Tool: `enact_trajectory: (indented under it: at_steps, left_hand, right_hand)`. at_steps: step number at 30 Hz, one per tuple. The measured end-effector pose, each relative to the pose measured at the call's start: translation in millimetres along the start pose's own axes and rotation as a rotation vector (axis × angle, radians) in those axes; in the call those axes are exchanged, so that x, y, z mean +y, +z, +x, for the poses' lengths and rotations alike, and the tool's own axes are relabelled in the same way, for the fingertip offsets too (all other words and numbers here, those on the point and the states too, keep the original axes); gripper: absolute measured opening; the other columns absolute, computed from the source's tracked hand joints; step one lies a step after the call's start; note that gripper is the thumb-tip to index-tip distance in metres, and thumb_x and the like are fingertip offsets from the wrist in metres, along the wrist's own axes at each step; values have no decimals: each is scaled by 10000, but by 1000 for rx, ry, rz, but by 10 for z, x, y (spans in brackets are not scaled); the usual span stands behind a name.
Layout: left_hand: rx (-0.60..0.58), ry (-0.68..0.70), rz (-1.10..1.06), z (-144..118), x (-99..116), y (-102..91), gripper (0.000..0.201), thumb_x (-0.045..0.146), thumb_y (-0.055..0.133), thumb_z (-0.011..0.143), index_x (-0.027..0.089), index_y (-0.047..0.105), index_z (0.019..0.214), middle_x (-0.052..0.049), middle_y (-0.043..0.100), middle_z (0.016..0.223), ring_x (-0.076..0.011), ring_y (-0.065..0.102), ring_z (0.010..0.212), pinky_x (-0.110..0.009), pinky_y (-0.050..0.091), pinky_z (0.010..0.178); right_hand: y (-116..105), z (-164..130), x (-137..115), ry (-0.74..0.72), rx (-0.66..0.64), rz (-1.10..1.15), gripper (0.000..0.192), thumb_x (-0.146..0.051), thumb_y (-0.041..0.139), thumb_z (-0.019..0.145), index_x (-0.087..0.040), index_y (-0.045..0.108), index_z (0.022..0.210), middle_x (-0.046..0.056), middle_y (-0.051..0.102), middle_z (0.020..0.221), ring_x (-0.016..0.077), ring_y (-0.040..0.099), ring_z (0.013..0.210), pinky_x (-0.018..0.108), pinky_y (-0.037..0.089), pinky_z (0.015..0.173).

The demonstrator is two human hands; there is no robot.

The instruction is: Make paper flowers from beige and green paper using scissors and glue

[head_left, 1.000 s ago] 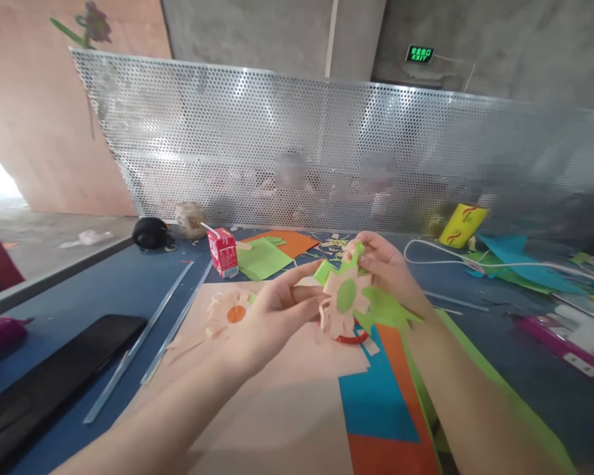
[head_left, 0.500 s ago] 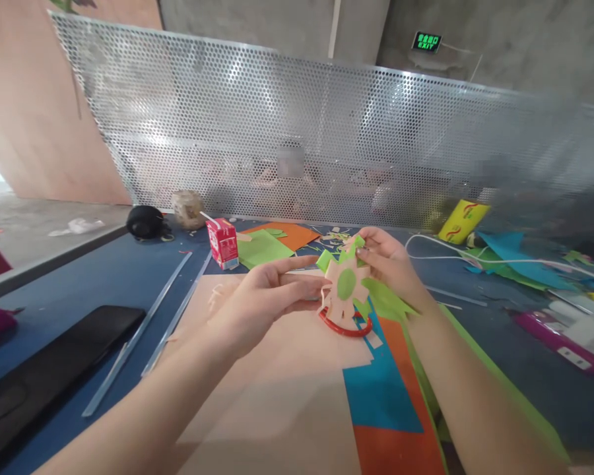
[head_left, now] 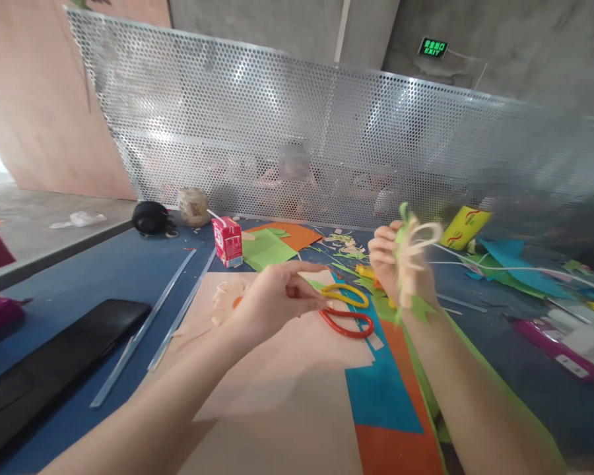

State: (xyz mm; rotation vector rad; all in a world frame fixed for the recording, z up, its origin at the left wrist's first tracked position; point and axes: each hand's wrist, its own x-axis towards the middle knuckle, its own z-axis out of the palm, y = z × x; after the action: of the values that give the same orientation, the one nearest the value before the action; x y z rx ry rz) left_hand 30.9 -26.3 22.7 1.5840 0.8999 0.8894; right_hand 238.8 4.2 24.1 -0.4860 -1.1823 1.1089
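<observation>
My right hand (head_left: 393,264) grips a paper flower (head_left: 412,251) of pale peach petals with green leaves, raised above the table and turned edge-on, blurred by motion. My left hand (head_left: 272,297) hovers over the peach paper sheet (head_left: 287,376) with loosely curled fingers and nothing in it, its fingertips close to the yellow and red scissors (head_left: 346,309) lying on the sheets. Another peach paper flower (head_left: 226,295) with an orange centre lies on the sheet, partly hidden behind my left hand.
A red drink carton (head_left: 227,241) with a straw stands behind the sheets, near green and orange paper (head_left: 267,247). Two long clear strips (head_left: 178,297) and a black tablet (head_left: 54,369) lie at left. A perforated metal screen (head_left: 297,132) closes the back. Paper scraps, a white cable and a yellow packet (head_left: 462,227) lie at right.
My right hand has lifted the paper flower up and to the right, turning it edge-on. My left hand has let go of it, and the scissors underneath are now uncovered.
</observation>
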Motion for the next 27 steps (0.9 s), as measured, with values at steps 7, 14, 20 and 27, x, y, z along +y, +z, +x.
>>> enact_trajectory:
  at_steps: [7, 14, 20, 27]
  left_hand:
    - [-853, -287, -250, -173, -289, 358, 577, 261, 764, 481, 184, 579, 1022, 24, 617, 593, -104, 556, 493, -228, 456, 481]
    - [-246, 138, 108, -195, -79, 305, 239, 389, 560, 723, 162, 594, 790, 56, 447, 506, -61, 404, 451, -184, 330, 436]
    - [40, 566, 295, -263, -75, 329, 130, 247, 463, 792, 159, 545, 743, -7, 535, 614, -95, 452, 575, -227, 380, 565]
    - [-104, 456, 83, -340, 12, 322, 290, 360, 433, 791, 162, 450, 579, 9, 437, 520, -83, 387, 489, -220, 322, 464]
  right_hand:
    - [66, -7, -99, 6, -30, 538, 173, -381, 589, 697, -247, 479, 712, -47, 424, 640, 44, 415, 483, 125, 382, 362]
    - [268, -158, -118, 84, -112, 446, 204, -329, 631, 648, -261, 440, 642, -63, 332, 551, 61, 251, 380, 166, 228, 281]
    - [275, -147, 31, 124, -190, 210, 320, -380, 613, 664, -239, 355, 536, -72, 166, 494, 60, 123, 323, 179, 143, 267]
    - [378, -263, 27, 227, -280, 161, 282, -365, 627, 639, -254, 371, 601, -66, 241, 549, 63, 246, 366, 193, 271, 316]
